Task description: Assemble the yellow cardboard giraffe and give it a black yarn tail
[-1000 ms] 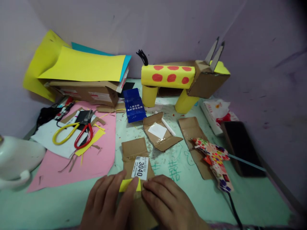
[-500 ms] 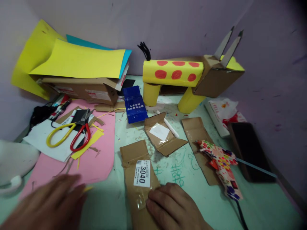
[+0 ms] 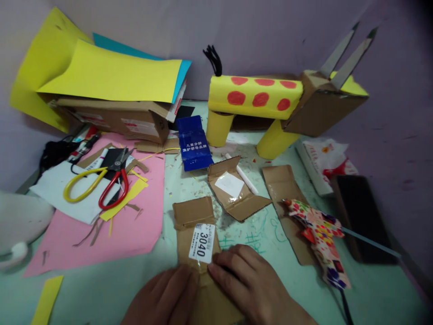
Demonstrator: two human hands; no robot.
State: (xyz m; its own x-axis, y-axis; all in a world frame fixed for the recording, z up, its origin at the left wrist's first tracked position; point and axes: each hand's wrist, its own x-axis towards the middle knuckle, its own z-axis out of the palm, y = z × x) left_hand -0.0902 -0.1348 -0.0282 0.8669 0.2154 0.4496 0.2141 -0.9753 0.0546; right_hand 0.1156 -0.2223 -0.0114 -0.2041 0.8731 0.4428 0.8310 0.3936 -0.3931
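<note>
A brown cardboard strip (image 3: 194,225) with a white "3040" label (image 3: 202,243) lies on the green table in front of me. My left hand (image 3: 165,295) rests flat on its near end, fingers stretched out. My right hand (image 3: 250,284) presses the strip just right of the label, fingers curled down on the cardboard. A yellow paper strip (image 3: 47,300) lies on the table at the lower left, apart from both hands.
Scissors (image 3: 101,183) lie on a pink sheet (image 3: 135,225) at left. A cardboard box (image 3: 115,119) under yellow paper stands behind. A yellow spotted cardboard animal (image 3: 264,101), a blue packet (image 3: 193,143), cardboard scraps (image 3: 237,192), a patterned glue gun (image 3: 321,234) and a phone (image 3: 361,216) lie around.
My left hand carried the yellow paper strip off to the left, left it on the table, and came back onto the cardboard strip. The right hand stayed on the cardboard.
</note>
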